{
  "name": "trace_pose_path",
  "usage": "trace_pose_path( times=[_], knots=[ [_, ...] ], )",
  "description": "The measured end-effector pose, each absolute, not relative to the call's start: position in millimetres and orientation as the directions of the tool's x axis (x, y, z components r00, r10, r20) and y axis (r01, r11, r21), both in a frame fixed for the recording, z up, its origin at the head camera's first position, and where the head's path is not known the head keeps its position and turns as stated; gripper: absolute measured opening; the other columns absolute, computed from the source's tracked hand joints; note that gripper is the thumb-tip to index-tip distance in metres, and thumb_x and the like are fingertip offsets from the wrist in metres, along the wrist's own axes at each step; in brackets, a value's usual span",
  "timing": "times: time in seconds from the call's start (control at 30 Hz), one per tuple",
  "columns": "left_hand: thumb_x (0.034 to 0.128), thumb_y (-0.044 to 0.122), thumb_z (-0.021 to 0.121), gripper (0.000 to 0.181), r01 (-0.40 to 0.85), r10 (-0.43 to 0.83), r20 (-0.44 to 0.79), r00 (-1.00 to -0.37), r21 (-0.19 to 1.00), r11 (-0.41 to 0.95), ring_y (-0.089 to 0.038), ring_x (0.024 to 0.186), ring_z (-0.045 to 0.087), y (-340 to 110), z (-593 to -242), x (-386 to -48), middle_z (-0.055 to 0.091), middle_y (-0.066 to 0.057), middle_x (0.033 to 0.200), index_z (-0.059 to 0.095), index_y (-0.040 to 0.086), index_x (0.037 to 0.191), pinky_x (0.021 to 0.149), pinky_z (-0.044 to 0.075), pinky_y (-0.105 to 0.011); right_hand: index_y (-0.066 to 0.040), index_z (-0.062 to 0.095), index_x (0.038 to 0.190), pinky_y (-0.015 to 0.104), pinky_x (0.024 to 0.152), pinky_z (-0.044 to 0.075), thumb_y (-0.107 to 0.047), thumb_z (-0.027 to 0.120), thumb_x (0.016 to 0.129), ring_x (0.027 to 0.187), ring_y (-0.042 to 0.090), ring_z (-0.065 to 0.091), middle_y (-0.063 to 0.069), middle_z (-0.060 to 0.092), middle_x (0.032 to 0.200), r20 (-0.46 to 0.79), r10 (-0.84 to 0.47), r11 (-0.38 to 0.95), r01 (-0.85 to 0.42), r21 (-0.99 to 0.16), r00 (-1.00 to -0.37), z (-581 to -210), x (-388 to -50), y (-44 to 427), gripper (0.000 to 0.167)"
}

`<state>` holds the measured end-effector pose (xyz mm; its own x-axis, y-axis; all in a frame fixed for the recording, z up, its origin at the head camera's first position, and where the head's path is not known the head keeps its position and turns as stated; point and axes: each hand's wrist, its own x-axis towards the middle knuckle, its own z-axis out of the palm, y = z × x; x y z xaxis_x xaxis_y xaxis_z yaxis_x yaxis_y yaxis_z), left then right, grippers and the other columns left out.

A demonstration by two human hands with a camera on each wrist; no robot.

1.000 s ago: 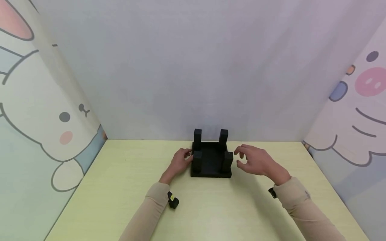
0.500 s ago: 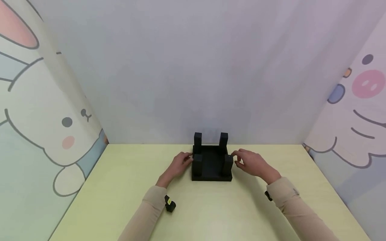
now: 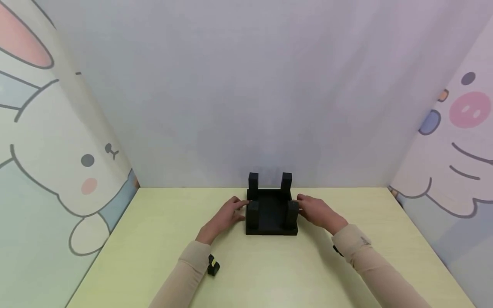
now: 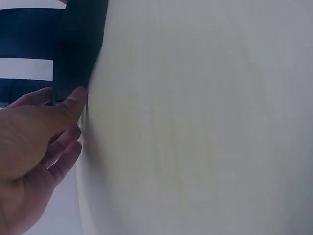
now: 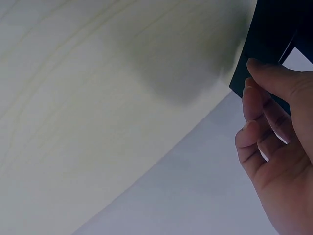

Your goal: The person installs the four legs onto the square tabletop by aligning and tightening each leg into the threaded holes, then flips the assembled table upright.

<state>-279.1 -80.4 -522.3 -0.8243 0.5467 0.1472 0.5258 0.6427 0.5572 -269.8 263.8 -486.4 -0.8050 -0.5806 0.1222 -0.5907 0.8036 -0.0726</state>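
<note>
A small black stool-like piece [image 3: 271, 231] stands upside down near the back of the table, its square base flat and several thick legs pointing up. At its left side, my left hand [image 3: 227, 216] grips the edge, the index finger reaching over between the legs. The left wrist view shows that thumb [image 4: 77, 94] against the outer side of the black stool [image 4: 80, 44]. My right hand [image 3: 316, 211] holds the right edge, partly hidden behind the front right leg. In the right wrist view its thumb [image 5: 259, 68] lies on the stool's dark side [image 5: 242, 73].
The pale wood-grain table [image 3: 269, 269] ends at a light grey curtain [image 3: 262, 94] just behind the stool. Printed cartoon panels [image 3: 50, 171] close off both sides. Each wrist carries a small black camera [image 3: 213, 265].
My right hand has moved left from beside the stool and taken hold of its right edge. The left fingers have reached further over the left edge. The head view has tilted up slightly.
</note>
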Motion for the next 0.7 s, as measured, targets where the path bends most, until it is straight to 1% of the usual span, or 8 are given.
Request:
trace_pose_path(
  times=[0.1,0.2,0.3,0.4,0.5,0.6,0.7],
  knots=[
    [0.0918,0.014,0.074,0.052,0.57,0.579,0.142,-0.803,0.466,0.676,-0.018,0.098,0.055,-80,-518,-279,0.058,-0.012,0.113,0.06,0.008,0.141,0.09,0.051,-0.037,-0.015,0.073,0.106,0.029,0.064,0.05,-0.01,0.082,0.084,0.071,0.011,0.052,0.004,0.061,0.091,0.128,-0.603,0.791,-0.611,-0.027,-0.787,-489,-274,262,0.024],
    [0.0905,0.02,0.075,0.052,0.584,0.591,0.119,-0.798,0.395,0.709,-0.014,0.092,0.049,-79,-512,-280,0.056,-0.007,0.111,0.062,0.013,0.14,0.084,0.048,-0.031,-0.017,0.073,0.106,0.033,0.066,0.052,-0.009,0.086,0.079,0.072,0.015,0.055,0.005,0.062,0.092,0.147,-0.625,0.776,-0.631,0.007,-0.767,-489,-277,260,0.031],
    [0.086,0.027,0.078,0.053,0.592,0.598,0.103,-0.795,0.349,0.726,-0.013,0.087,0.044,-78,-508,-282,0.053,-0.004,0.105,0.063,0.017,0.136,0.077,0.043,-0.027,-0.018,0.073,0.107,0.035,0.066,0.052,-0.009,0.087,0.077,0.073,0.018,0.057,0.006,0.062,0.092,0.16,-0.631,0.773,-0.634,0.039,-0.759,-490,-280,258,0.034],
    [0.0806,0.032,0.081,0.053,0.608,0.607,0.11,-0.787,0.306,0.733,-0.014,0.084,0.041,-77,-506,-284,0.05,-0.003,0.099,0.063,0.019,0.128,0.073,0.037,-0.027,-0.019,0.073,0.107,0.035,0.064,0.052,-0.009,0.088,0.077,0.074,0.02,0.06,0.005,0.063,0.091,0.174,-0.631,0.775,-0.627,0.085,-0.756,-491,-283,258,0.035],
    [0.0768,0.036,0.083,0.053,0.628,0.617,0.13,-0.776,0.243,0.739,-0.014,0.082,0.039,-77,-508,-287,0.048,-0.002,0.095,0.062,0.02,0.123,0.071,0.034,-0.027,-0.02,0.074,0.109,0.034,0.063,0.052,-0.009,0.088,0.076,0.076,0.021,0.061,0.004,0.064,0.092,0.184,-0.629,0.777,-0.617,0.125,-0.756,-493,-284,258,0.037],
    [0.0749,0.039,0.084,0.053,0.655,0.634,0.163,-0.756,0.17,0.736,-0.014,0.08,0.037,-77,-511,-290,0.047,-0.001,0.093,0.062,0.02,0.12,0.071,0.031,-0.027,-0.02,0.075,0.11,0.034,0.063,0.052,-0.007,0.088,0.075,0.077,0.022,0.063,0.004,0.065,0.092,0.181,-0.634,0.773,-0.619,0.139,-0.752,-494,-286,258,0.039],
    [0.0758,0.04,0.083,0.05,0.683,0.657,0.203,-0.726,0.103,0.723,-0.014,0.079,0.035,-78,-514,-293,0.047,-0.002,0.093,0.063,0.021,0.117,0.07,0.029,-0.028,-0.021,0.074,0.108,0.034,0.063,0.053,-0.006,0.089,0.074,0.078,0.021,0.063,0.002,0.066,0.091,0.159,-0.637,0.771,-0.626,0.119,-0.754,-494,-286,258,0.04]
  ],
)
